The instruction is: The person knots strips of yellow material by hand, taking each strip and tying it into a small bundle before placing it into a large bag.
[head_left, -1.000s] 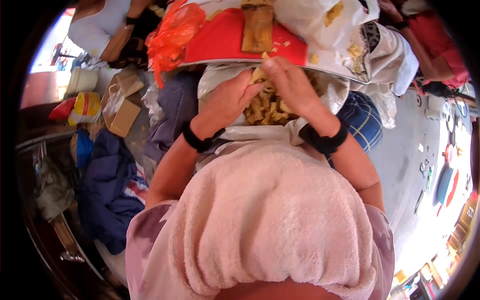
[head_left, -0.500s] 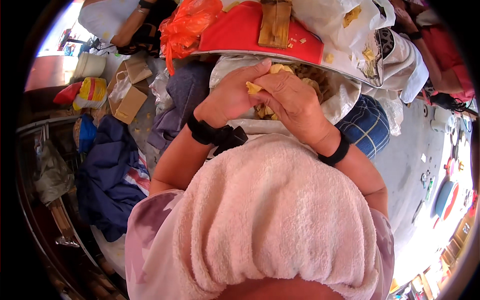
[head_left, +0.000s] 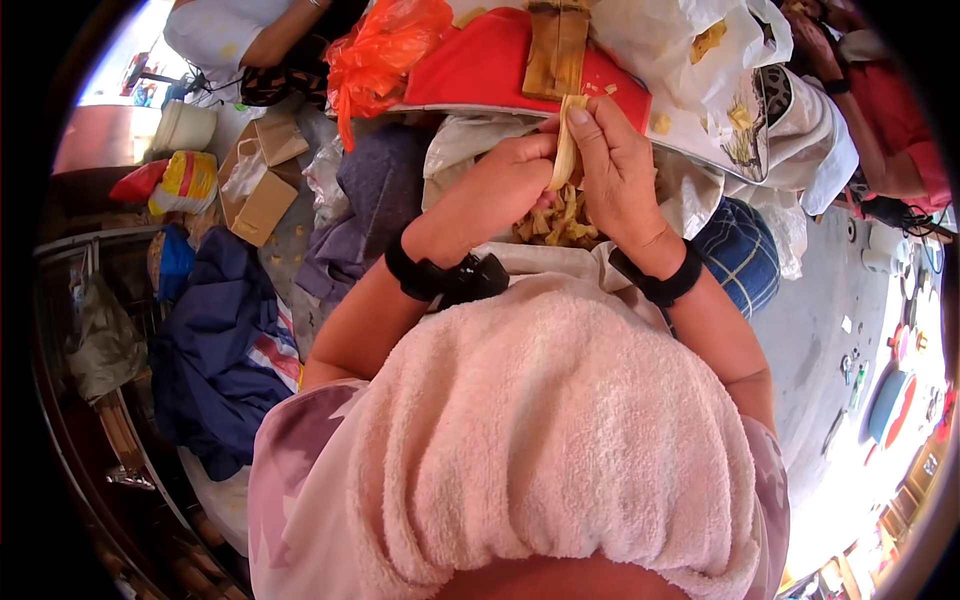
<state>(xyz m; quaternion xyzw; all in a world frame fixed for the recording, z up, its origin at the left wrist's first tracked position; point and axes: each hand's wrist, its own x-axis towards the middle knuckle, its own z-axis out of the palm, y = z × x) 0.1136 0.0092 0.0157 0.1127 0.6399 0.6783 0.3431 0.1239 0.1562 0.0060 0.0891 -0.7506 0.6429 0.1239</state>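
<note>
A long, pale-yellow, folded strip that looks dried (head_left: 566, 155) stands upright between my hands. My left hand (head_left: 500, 185) is closed on its lower end, with the fingertips partly hidden. My right hand (head_left: 622, 165) pinches its upper part, thumb on the near face. Below them is an open whitish sack (head_left: 690, 190) between my knees, holding several crumpled yellow-brown pieces (head_left: 560, 222). Just beyond my hands, a brown wooden block (head_left: 554, 55) lies on a red sheet (head_left: 470, 65) on a tabletop.
An orange plastic bag (head_left: 385, 60) and a white plastic bag (head_left: 650, 40) with yellow pieces lie on the table. An open cardboard box (head_left: 262, 205) and dark blue cloth (head_left: 215, 350) are at left. Other people's arms show at far left (head_left: 285, 38) and far right (head_left: 860, 125).
My hands were close together around a crumpled yellow piece. They have moved apart, and a long strip now shows upright between them. More of the sack's contents is visible.
</note>
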